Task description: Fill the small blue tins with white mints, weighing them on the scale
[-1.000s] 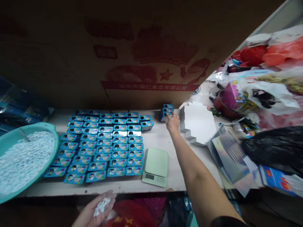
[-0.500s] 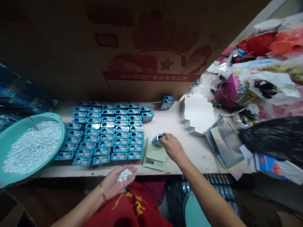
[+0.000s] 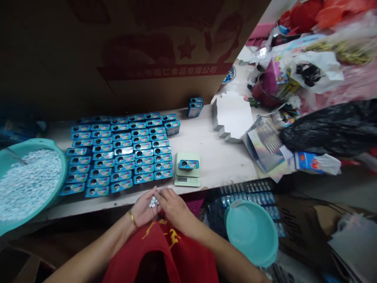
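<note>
Blue tin point(image 3: 188, 164) now on scale point(image 3: 187, 181), mints point(image 3: 153, 202) in left hand point(image 3: 143, 209)

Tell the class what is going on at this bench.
A person cups white tablets in their left hand, with their right hand against it. A blue tin lies on a scale, beside rows of blue tins. A teal basin of white tablets sits at the bench's left end.

White mints point(image 3: 153, 202) cupped in the left hand point(image 3: 142, 210).
</note>
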Tool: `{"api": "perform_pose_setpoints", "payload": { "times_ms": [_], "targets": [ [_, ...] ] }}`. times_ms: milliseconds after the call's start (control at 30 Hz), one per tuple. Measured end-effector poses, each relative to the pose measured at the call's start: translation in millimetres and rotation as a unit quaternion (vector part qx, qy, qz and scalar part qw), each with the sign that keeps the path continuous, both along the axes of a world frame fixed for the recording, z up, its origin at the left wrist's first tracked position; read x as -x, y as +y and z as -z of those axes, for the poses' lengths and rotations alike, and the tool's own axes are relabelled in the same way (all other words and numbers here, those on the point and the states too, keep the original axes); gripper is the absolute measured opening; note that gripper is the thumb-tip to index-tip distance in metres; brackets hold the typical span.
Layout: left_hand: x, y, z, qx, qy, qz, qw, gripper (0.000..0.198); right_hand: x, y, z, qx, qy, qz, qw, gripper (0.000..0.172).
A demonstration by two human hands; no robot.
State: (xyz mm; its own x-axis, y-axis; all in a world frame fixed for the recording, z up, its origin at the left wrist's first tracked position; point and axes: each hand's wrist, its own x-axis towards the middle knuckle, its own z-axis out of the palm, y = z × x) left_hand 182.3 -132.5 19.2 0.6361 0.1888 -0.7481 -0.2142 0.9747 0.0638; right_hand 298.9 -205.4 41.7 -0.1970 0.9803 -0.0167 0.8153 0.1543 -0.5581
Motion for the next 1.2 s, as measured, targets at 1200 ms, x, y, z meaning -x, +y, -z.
{"api": "perform_pose_setpoints", "payload": {
  "times_ms": [1200],
  "targets": [
    [0,-5,-1.8,-0.028,0.053,0.023,0.998,0.023,-69,16,4.5,-0.070,0.254,0.259,0.929,0.014]
  ]
}}
